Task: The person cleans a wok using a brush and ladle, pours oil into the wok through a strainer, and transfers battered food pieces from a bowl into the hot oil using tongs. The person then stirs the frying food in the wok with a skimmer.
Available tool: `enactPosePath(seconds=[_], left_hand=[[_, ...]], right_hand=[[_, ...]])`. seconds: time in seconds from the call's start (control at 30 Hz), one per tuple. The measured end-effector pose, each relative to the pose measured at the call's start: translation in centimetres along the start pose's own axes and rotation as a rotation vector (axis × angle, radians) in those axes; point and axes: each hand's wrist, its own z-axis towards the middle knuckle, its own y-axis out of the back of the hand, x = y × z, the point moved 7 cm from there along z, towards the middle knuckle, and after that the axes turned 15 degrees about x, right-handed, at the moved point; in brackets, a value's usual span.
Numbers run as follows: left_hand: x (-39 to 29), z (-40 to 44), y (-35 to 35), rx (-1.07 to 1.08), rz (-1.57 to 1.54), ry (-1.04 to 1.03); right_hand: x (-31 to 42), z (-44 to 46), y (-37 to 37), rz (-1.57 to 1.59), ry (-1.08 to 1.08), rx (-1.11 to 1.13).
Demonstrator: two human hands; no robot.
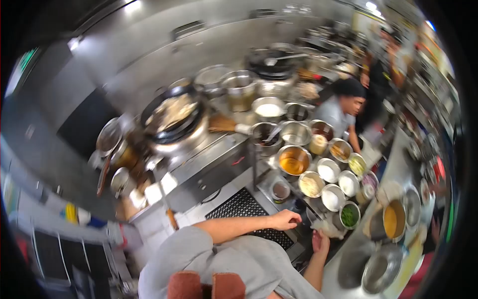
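Note:
My left hand (285,220) reaches over the dark floor mat, its fingers loosely bent and slightly apart, with nothing visible in it. To its right, my right hand (321,241) is at the near end of the row of pots, its fingers closed at a pale crumpled cloth or bag (328,229). Blur hides exactly how the fingers grip it. Just beyond stands a metal pot of chopped green herbs (349,215). Beside that are a pot of white powder (332,197) and a pot of pale yellowish food (311,184).
A wok (172,113) with food sits on the stove at left. A long-handled tool (162,192) juts over the stove's front edge. A co-worker (343,107) is behind the pots. At right, a counter (343,256) holds a metal bowl (382,269) and an orange-yellow pot (394,219).

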Motion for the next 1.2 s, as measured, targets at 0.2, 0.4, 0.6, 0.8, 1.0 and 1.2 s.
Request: enactPosePath(seconds=[0.2, 0.4, 0.6, 0.8, 1.0, 1.2], left_hand=[[3.0, -18.6, 9.4, -0.124, 0.071, 0.261], [-2.3, -49.3, 21.5, -0.957, 0.632, 1.150], [-2.5, -72.9, 22.0, -1.228, 0.547, 1.891], [0.0, -78.7, 23.5, -1.156, 0.509, 1.925], [6.4, -79.8, 25.1, -1.533, -0.759, 0.754], [2.0, -68.4, 30.6, -1.584, -0.580, 0.479]], right_hand=[[-4.1, 0.9, 2.6, -0.127, -0.276, -0.166], [-8.4, 4.1, -0.3, -0.294, -0.425, -0.090], [-10.9, 5.2, -5.8, -0.487, -0.461, -0.010], [-12.7, 5.2, -7.2, -0.792, -0.558, 0.081], [-11.2, 2.5, -6.9, -0.770, -0.525, 0.006], [-5.4, -1.6, -5.7, -0.810, -0.349, -0.043]])
